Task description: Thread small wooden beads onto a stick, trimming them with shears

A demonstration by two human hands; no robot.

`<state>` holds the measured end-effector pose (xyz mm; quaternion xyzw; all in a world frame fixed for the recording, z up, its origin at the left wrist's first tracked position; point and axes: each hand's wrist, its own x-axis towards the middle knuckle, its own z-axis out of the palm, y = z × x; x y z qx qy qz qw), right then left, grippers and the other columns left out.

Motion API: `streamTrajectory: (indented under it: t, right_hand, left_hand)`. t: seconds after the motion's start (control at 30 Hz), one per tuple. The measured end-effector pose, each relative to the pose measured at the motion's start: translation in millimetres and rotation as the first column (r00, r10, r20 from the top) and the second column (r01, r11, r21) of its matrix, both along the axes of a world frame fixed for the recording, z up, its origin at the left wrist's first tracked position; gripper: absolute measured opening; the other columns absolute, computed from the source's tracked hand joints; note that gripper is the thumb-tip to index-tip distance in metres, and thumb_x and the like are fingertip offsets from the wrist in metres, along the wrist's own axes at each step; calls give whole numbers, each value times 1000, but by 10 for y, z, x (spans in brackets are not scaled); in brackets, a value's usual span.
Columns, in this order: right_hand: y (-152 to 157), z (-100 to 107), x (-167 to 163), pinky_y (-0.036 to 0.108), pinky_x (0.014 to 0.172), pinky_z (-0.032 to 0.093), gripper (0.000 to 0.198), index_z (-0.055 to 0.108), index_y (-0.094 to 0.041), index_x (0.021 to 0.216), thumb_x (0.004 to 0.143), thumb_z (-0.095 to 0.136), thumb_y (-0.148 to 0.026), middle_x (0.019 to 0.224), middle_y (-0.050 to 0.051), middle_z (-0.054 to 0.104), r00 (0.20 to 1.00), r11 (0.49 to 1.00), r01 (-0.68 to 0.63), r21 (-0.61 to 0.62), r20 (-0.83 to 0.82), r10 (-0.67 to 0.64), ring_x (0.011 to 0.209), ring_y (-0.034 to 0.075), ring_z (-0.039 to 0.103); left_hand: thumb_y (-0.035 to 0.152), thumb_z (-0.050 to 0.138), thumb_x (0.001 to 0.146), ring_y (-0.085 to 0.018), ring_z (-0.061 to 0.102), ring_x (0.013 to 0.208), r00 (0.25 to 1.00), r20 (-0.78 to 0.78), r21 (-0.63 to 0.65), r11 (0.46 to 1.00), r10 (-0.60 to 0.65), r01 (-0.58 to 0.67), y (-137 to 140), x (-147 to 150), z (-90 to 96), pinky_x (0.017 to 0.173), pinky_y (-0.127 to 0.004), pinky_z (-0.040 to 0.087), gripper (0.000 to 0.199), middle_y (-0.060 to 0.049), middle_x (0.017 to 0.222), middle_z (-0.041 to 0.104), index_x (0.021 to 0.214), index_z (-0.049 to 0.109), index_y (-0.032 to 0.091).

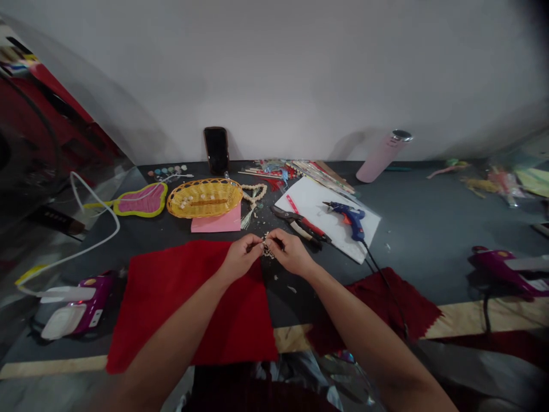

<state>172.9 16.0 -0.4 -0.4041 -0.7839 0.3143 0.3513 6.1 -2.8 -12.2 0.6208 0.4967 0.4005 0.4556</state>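
Note:
Thumbs and fingers of my left hand (241, 257) and my right hand (292, 253) are pinched close together over the dark table. Whatever sits between the fingertips is too small to name. Small beige pieces (269, 253) lie scattered beneath and around them. Under my left hand and forearm spreads a red cloth (180, 286). Pliers with red and white handles (302, 223) lie beyond my right hand. Past these, a blue glue gun (352, 218) rests on a white sheet (309, 197).
A yellow wicker basket (171, 203) holds several small pale pieces. Beside it lies a beige bead string (258, 189) with a tassel. A phone (217, 150) and a pink bottle (381, 159) stand by the wall. Purple devices (95, 300) flank both sides; the glue gun's cable (381, 274) crosses dark red cloth (412, 303).

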Motion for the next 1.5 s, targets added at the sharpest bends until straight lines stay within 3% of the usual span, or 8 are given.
streamTrajectory:
  t: [0.33, 0.53, 0.83, 0.97, 1.07, 1.17, 1.3, 1.5]
  right_hand:
    - [3, -9, 20, 23, 59, 39, 14, 54, -18, 81, 87, 44, -26, 71, 0, 56, 1000, 1000, -24, -6, -6, 24, 63, 12, 50]
    - [16, -38, 19, 23, 58, 39, 15, 54, -19, 83, 89, 43, -27, 72, 0, 56, 999, 1000, -26, 0, 22, 26, 62, 11, 50]
    - [199, -169, 253, 29, 70, 42, 14, 57, -21, 90, 89, 44, -27, 87, 5, 61, 934, 971, 94, 222, 318, -163, 80, 17, 55]
    - [270, -174, 423, 35, 78, 40, 15, 58, -21, 96, 87, 46, -25, 93, 7, 60, 918, 922, 174, 345, 283, -279, 87, 21, 52]
    - [294, -99, 579, 40, 83, 37, 15, 60, -20, 94, 85, 50, -27, 98, 10, 57, 853, 866, 283, 412, 306, -424, 94, 25, 47]
    - [285, 5, 666, 41, 82, 35, 18, 61, -18, 91, 83, 52, -31, 102, 12, 54, 705, 848, 349, 399, 484, -518, 99, 27, 42]
    - [241, 84, 611, 37, 79, 35, 23, 62, -19, 91, 83, 52, -38, 108, 10, 53, 608, 875, 312, 371, 630, -484, 100, 27, 41]
    - [211, 39, 488, 38, 78, 35, 23, 62, -18, 91, 83, 51, -37, 116, 10, 51, 528, 867, 287, 408, 687, -499, 106, 29, 38]
  left_hand:
    - [33, 50, 80, -11, 50, 65, 999, 1, -18, 999, -36, 36, -6, -2, 42, 63, -22, 40, 19, 1, 68, 56, 80, 58, 16]
    - [33, 51, 80, -7, 43, 54, 1000, 6, -64, 998, -24, 24, -10, 1, 49, 52, -19, 35, 18, 3, 64, 53, 79, 57, 16]
    - [39, 56, 76, -3, 36, 42, 943, 288, -233, 967, 169, -102, 44, 2, -3, 40, -17, 25, 24, 5, 58, 46, 75, 54, 16]
    - [38, 58, 75, -2, 36, 42, 932, 322, -250, 965, 166, -85, 44, -6, 11, 40, -16, 25, 23, 4, 57, 46, 74, 55, 15]
    - [38, 59, 74, -2, 34, 41, 910, 375, -276, 959, 174, -70, 44, -16, 41, 39, -16, 23, 24, 4, 57, 46, 74, 55, 14]
    - [38, 61, 74, -1, 32, 41, 879, 429, -317, 946, 209, -70, 53, -28, 63, 38, -16, 22, 24, 5, 57, 44, 76, 56, 14]
    - [37, 62, 74, -1, 27, 42, 838, 497, -354, 934, 225, -41, 72, -42, 58, 38, -15, 18, 24, 5, 58, 43, 77, 56, 14]
    - [33, 63, 74, 0, 27, 44, 793, 571, -352, 936, 210, 6, 80, -61, 35, 41, -14, 19, 22, 3, 61, 45, 80, 58, 13]
